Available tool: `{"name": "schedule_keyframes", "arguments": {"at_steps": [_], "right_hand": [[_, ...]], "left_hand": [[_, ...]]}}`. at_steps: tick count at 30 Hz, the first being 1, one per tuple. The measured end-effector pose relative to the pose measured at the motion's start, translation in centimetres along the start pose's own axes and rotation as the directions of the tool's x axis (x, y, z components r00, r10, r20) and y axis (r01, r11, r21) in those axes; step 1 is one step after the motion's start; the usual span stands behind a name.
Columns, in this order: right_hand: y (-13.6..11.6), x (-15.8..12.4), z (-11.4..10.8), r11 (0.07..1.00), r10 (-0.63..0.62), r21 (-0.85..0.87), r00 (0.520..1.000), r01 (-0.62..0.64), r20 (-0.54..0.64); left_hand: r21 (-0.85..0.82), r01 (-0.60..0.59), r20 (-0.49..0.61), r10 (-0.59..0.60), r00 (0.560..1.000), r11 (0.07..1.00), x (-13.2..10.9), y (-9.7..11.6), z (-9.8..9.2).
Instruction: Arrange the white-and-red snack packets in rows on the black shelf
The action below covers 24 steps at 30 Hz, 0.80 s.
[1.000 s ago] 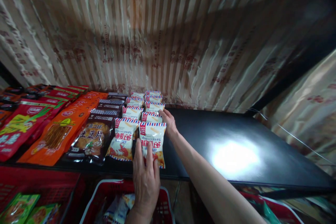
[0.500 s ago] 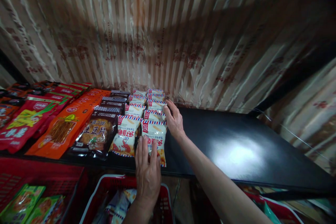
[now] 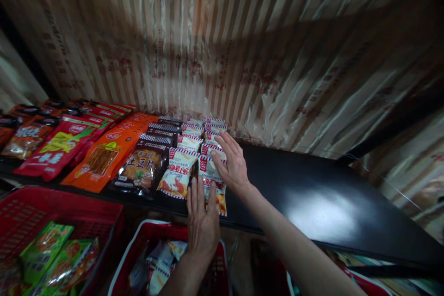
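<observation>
White snack bags with red and blue striped edges [image 3: 177, 172] lie in two overlapping columns on a black shelf [image 3: 277, 180]. My left hand [image 3: 203, 215] rests with its fingers apart on the lower part of the front bag in the right column [image 3: 220, 201]. Above it, my right hand [image 3: 231, 162] lies over that same column, fingers spread, covering part of the bags. Neither hand grips a bag.
Dark brown bags [image 3: 142, 164], orange bags [image 3: 100, 164] and red bags [image 3: 58, 148] lie to the left. Below the shelf are a red basket with green packets [image 3: 100, 212] and a white-rimmed red basket [image 3: 130, 245]. A striped sheet [image 3: 208, 46] hangs behind.
My right hand has moved from the right edge of the white bags onto their right column. My left hand stays on the front bag. The view has shifted slightly, with more showing at the left.
</observation>
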State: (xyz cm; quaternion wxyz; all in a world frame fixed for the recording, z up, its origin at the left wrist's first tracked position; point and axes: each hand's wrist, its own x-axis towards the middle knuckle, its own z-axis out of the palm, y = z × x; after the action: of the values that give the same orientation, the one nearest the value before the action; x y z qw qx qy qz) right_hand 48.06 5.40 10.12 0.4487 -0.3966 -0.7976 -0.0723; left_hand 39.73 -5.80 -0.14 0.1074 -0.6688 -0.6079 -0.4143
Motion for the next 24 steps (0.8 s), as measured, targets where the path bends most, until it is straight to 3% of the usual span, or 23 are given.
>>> {"name": "schedule_keyframes", "arguments": {"at_steps": [7,16,20,24], "right_hand": [[-2.5,0.3,0.2,0.989,-0.130,-0.046,0.982,0.137,0.138],[-6.4,0.3,2.5,0.981,-0.143,-0.053,0.877,0.187,0.458],[-6.6,0.5,2.8,0.984,-0.127,-0.053,0.877,0.170,0.463],[-7.1,0.0,1.4,0.989,-0.137,0.004,0.924,0.145,0.358]], "left_hand": [[-0.034,0.011,-0.033,-0.012,0.999,0.999,0.3,-0.9,-2.6],[-0.043,0.241,-0.100,-0.244,0.965,0.970,0.9,-4.2,-3.9],[-0.040,0.237,-0.062,-0.240,0.969,0.971,0.6,-4.8,-3.6],[-0.057,0.243,-0.043,-0.246,0.968,0.968,0.9,-5.0,-4.4]]}}
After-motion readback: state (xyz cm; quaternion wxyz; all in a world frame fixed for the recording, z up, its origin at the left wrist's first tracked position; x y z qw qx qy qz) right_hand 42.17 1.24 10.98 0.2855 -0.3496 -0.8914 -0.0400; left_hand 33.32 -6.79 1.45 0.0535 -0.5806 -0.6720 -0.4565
